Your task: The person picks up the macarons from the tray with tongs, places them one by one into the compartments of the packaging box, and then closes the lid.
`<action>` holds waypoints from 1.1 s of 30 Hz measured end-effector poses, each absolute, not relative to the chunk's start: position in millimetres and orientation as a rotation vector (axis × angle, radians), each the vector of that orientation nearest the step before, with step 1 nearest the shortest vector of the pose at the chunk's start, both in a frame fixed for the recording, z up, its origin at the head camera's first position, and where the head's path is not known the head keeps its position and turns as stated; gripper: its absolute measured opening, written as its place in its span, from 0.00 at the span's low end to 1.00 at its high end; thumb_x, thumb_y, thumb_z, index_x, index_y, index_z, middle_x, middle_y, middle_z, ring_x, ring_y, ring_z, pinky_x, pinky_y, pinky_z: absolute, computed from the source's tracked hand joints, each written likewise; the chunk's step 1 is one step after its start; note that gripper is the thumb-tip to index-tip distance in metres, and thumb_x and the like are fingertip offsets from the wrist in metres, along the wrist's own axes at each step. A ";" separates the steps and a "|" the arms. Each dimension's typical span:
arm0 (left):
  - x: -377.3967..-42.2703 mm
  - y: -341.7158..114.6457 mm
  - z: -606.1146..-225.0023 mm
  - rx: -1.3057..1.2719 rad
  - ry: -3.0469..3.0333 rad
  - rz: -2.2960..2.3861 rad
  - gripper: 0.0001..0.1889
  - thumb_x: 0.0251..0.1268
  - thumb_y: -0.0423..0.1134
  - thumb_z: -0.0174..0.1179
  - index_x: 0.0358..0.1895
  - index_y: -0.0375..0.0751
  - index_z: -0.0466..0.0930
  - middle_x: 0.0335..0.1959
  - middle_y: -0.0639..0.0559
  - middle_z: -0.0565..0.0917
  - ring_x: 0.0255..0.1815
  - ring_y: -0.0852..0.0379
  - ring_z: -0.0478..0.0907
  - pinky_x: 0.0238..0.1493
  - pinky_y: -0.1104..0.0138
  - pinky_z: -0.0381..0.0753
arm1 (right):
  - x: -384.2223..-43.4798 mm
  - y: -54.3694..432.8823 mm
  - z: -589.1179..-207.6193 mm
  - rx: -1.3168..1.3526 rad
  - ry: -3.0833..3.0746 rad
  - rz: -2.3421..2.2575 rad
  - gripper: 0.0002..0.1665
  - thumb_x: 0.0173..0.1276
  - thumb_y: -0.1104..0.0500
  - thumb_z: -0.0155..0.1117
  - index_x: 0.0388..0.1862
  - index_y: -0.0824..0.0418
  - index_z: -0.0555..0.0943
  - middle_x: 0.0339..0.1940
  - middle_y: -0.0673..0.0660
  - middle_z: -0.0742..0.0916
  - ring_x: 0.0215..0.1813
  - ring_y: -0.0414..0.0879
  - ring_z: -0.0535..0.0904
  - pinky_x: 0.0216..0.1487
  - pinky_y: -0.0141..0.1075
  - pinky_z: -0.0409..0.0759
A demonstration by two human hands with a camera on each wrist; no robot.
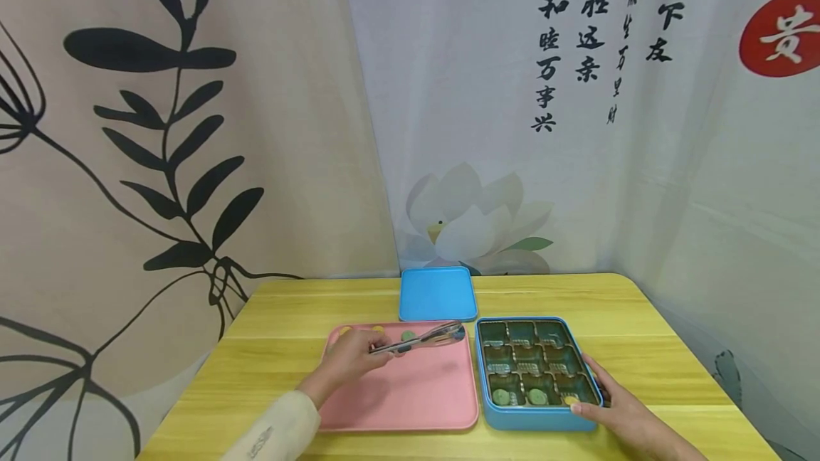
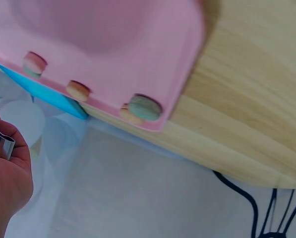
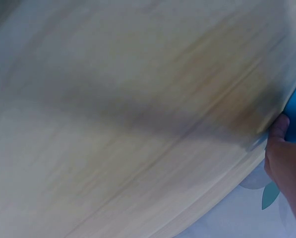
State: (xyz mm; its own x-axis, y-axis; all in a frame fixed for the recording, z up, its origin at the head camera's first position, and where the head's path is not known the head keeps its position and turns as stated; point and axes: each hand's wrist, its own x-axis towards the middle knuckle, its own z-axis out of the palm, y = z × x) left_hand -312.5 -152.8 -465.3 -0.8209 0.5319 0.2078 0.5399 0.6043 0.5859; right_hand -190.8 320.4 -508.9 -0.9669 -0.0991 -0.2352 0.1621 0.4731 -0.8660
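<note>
From the head camera, a yellow wooden surface (image 1: 288, 368) stands against printed fabric backdrops (image 1: 192, 126). The left hand (image 1: 349, 359) reaches over a flat pink square tray (image 1: 410, 393) and grips a pair of shiny metal tongs (image 1: 423, 339) by the handle end, fingers curled round it; the tong tips point right, over the tray's far right part. A few small round macaron cookies (image 1: 407, 336) lie along the tray's far edge, just beside the tongs. Right of the tray, touching or nearly touching it, sits a blue square tin box (image 1: 539, 418) with a dark nine-compartment insert; the near row of compartments holds small round pieces, two greenish and one yellowish. The right hand (image 1: 618, 411) rests against the box's near right corner, its thumb on the rim and its fingers along the right wall. A blue square lid (image 1: 438, 294) lies flat behind the tray, near the surface's far edge.

From the left wrist camera, the pink tray's corner overhangs the view with four macarons along its edge: a pink-and-green one, an orange one, and a teal one (image 2: 145, 107) lying against another orange one. The left hand shows at the lower left with a bit of the metal tongs in its grip.

From the right wrist camera, the picture is blurred: mostly wooden surface, with the right hand at the right edge, its thumb pressed against the blue box wall.
</note>
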 end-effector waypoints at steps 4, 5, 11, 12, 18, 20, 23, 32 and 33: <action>-313.7 -141.6 -462.5 -0.949 -2.817 -1.065 0.04 0.65 0.42 0.66 0.32 0.53 0.83 0.24 0.64 0.76 0.20 0.66 0.64 0.21 0.72 0.63 | -191.3 320.3 -508.6 0.036 2.470 -1.498 0.58 0.72 0.50 0.64 0.80 0.65 0.35 0.76 0.79 0.45 0.73 0.78 0.44 0.64 0.70 0.57; -313.9 -138.7 -461.7 -0.956 -2.814 -1.077 0.04 0.65 0.42 0.66 0.32 0.53 0.83 0.24 0.63 0.76 0.21 0.65 0.65 0.21 0.71 0.63 | -191.3 320.4 -508.8 0.027 2.468 -1.506 0.57 0.72 0.51 0.64 0.80 0.65 0.35 0.76 0.79 0.45 0.73 0.78 0.44 0.64 0.69 0.58; -313.4 -122.4 -461.0 -1.008 -2.773 -1.124 0.04 0.64 0.40 0.67 0.31 0.53 0.83 0.24 0.63 0.77 0.21 0.65 0.65 0.22 0.71 0.65 | -190.7 321.7 -511.0 -0.005 2.455 -1.556 0.56 0.72 0.54 0.64 0.80 0.65 0.35 0.75 0.80 0.45 0.73 0.79 0.47 0.63 0.67 0.62; -313.3 -119.6 -461.1 -1.009 -2.774 -1.124 0.04 0.64 0.40 0.67 0.32 0.53 0.83 0.24 0.63 0.77 0.22 0.65 0.65 0.23 0.71 0.66 | -190.6 321.7 -511.1 -0.003 2.454 -1.559 0.56 0.72 0.54 0.64 0.80 0.64 0.35 0.75 0.80 0.46 0.73 0.78 0.48 0.63 0.66 0.62; -313.5 -103.0 -462.9 -0.995 -2.800 -1.090 0.05 0.64 0.41 0.67 0.30 0.55 0.84 0.23 0.64 0.77 0.23 0.64 0.68 0.23 0.70 0.68 | -189.2 321.5 -510.5 0.004 2.436 -1.580 0.58 0.71 0.53 0.65 0.80 0.64 0.35 0.75 0.80 0.48 0.73 0.78 0.50 0.62 0.66 0.64; -313.3 -98.3 -463.6 -0.999 -2.802 -1.084 0.05 0.63 0.41 0.68 0.30 0.56 0.84 0.22 0.64 0.78 0.23 0.64 0.68 0.23 0.70 0.68 | -189.0 321.9 -511.3 0.003 2.431 -1.584 0.58 0.71 0.53 0.65 0.80 0.64 0.35 0.75 0.81 0.47 0.73 0.78 0.50 0.62 0.66 0.63; -312.2 -92.6 -464.7 -1.007 -2.811 -1.087 0.04 0.62 0.40 0.68 0.30 0.55 0.84 0.21 0.65 0.78 0.22 0.65 0.68 0.23 0.71 0.67 | -188.9 322.8 -512.3 -0.003 2.421 -1.591 0.58 0.71 0.53 0.65 0.80 0.63 0.35 0.75 0.80 0.47 0.73 0.78 0.50 0.62 0.67 0.63; -309.5 -83.9 -468.1 -1.062 -2.786 -1.035 0.03 0.59 0.38 0.70 0.30 0.52 0.85 0.22 0.66 0.78 0.23 0.68 0.68 0.23 0.72 0.68 | -190.1 323.6 -513.1 -0.012 2.427 -1.582 0.57 0.71 0.53 0.64 0.80 0.64 0.35 0.75 0.80 0.48 0.73 0.78 0.50 0.61 0.66 0.64; -309.4 -83.5 -468.5 -1.068 -2.783 -1.023 0.03 0.59 0.38 0.70 0.30 0.52 0.85 0.21 0.66 0.78 0.23 0.68 0.68 0.23 0.72 0.68 | -190.5 323.5 -513.0 -0.008 2.428 -1.581 0.57 0.71 0.53 0.64 0.80 0.64 0.35 0.75 0.80 0.48 0.73 0.77 0.50 0.61 0.66 0.64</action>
